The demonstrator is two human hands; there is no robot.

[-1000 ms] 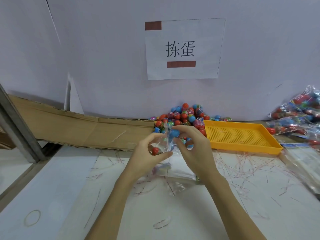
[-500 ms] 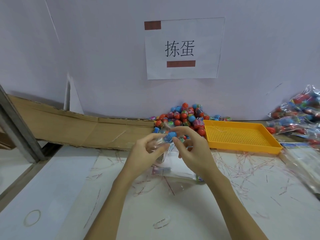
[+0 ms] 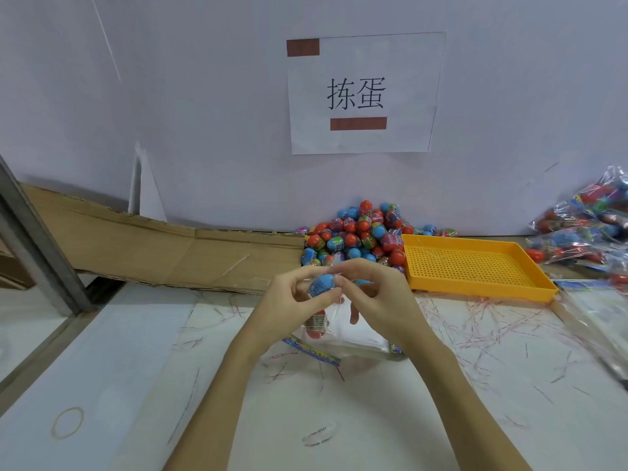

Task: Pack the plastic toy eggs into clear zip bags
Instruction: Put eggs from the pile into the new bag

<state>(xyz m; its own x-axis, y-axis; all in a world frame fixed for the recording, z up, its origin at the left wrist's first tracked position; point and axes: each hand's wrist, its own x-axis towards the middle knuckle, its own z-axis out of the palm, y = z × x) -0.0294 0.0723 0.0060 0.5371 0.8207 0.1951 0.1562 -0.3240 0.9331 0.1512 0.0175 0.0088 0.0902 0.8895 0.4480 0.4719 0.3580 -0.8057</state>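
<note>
Blue toy egg (image 3: 321, 286) sits pinched at the clear zip bag (image 3: 334, 321) mouth between left hand (image 3: 292, 302) and right hand (image 3: 377, 297), long axis tilted down-left, red egg (image 3: 315, 329) already lower inside, above the surface (image 3: 136, 385).

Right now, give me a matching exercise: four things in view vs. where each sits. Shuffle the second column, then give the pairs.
Things:
1. blue egg
2. yellow tray
3. rubber band
4. packed bags

Places:
A. far right edge of the table
B. near left on the table, lying alone
C. pinched between left hand and right hand
D. right of the loose egg pile

Pairs: 1-C, 2-D, 3-B, 4-A
</note>
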